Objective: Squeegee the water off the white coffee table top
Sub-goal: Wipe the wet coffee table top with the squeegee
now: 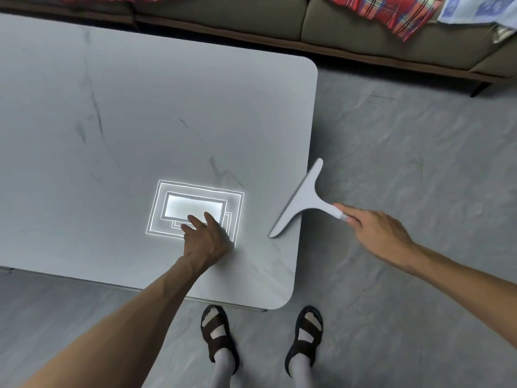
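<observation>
The white tabletop, grey-veined and with rounded corners, fills the frame from centre toward 9 and 10 o'clock. Its right edge runs from 1 o'clock down to a corner near 6 o'clock.

The squeegee – grey and T-shaped – sits just right of frame centre, at 3 o'clock from the left hand. Its blade lies diagonally across the right edge of the tabletop. The lower blade end is over the tabletop; the upper end projects past the edge, above the floor. Blade contact with the surface cannot be confirmed.

The right hand grips the end of the squeegee handle, fingers curled round it, and is positioned off the tabletop over the floor.

The left hand rests on the tabletop with fingers extended and slightly spread, holding nothing. Its fingertips overlap a bright rectangular light reflection.

A sofa runs along 12 o'clock, with a red plaid cloth draped on it. Two sandals – worn over light socks – stand on the floor at 6 o'clock.
</observation>
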